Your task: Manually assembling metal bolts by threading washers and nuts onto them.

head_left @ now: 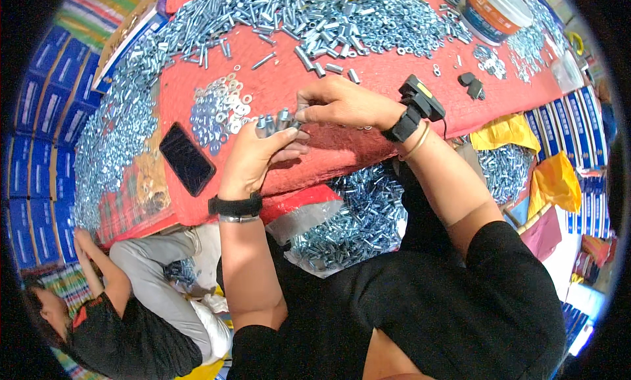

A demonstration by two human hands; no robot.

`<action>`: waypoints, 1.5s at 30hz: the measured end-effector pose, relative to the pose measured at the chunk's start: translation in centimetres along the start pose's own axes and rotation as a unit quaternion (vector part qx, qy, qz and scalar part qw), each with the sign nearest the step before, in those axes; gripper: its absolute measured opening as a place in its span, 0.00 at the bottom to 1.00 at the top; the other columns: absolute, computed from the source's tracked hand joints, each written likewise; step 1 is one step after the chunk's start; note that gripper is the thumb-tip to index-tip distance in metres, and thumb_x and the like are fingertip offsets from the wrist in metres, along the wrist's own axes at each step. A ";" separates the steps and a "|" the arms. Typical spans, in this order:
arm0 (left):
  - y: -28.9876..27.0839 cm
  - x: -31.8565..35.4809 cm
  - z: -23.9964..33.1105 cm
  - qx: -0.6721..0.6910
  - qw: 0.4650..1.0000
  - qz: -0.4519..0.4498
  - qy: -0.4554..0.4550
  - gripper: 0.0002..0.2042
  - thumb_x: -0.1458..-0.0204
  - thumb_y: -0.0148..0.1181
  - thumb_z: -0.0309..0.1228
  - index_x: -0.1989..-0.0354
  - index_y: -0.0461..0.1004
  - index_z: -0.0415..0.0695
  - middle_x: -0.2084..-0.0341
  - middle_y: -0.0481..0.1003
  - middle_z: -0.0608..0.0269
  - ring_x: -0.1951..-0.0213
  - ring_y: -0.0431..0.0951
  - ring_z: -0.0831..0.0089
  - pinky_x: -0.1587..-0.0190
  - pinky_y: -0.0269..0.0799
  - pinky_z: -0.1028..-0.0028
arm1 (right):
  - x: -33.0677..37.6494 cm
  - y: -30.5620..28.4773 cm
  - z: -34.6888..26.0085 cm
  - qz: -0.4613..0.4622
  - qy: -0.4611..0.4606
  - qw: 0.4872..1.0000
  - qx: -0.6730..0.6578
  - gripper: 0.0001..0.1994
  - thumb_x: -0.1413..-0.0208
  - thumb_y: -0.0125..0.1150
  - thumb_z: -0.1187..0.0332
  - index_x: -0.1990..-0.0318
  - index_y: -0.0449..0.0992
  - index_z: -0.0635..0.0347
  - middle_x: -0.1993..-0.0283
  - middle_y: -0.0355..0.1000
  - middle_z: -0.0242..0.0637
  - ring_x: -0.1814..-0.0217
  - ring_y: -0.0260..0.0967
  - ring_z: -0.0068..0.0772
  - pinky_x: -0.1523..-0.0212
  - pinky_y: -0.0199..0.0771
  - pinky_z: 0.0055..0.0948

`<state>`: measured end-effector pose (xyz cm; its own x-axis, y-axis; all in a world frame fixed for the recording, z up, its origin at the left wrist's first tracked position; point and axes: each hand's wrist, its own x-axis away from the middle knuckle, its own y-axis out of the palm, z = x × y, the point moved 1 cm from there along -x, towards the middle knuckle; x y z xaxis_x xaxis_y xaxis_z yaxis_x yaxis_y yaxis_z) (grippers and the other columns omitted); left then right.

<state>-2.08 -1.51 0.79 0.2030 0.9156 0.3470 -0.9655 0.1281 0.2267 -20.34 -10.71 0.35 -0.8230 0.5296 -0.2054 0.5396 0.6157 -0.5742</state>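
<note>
My left hand (257, 153) is closed around several silvery metal fasteners (281, 120), whose round ends stick up above the fingers; whether they are bolts or sleeves is hard to tell. My right hand (338, 103) meets it from the right, its fingers pinched together at the fasteners' edge, and what they grip is hidden. Both hands are above the red cloth (289, 71) near its front edge. Just left of them lies a patch of flat washers (230, 104), some pale and some bluish. Farther back spreads a large heap of bolts, sleeves and nuts (328, 28).
A black phone (187, 158) lies left of my left forearm. At the back right stands a bucket (493, 15). Loose fasteners (358, 219) fill the space below the table edge. Blue boxes (43, 124) are stacked at the left, where another person (131, 321) sits.
</note>
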 end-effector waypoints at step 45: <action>-0.2 -1.0 0.6 0.046 0.994 0.075 0.059 0.15 0.44 0.56 0.30 0.53 0.69 0.33 0.68 0.77 0.52 0.71 0.80 0.70 0.71 0.78 0.82 | 11.5 -12.3 10.5 0.236 0.387 0.815 0.360 0.11 0.60 0.62 0.64 0.68 0.80 0.58 0.68 0.75 0.49 0.63 0.75 0.49 0.62 0.74 0.41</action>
<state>-1.99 -2.73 0.95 0.0325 0.9609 0.2750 -0.9634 -0.0432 0.2647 -38.34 -18.32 -3.25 -0.0442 0.9897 -0.1364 0.2912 -0.1178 -0.9494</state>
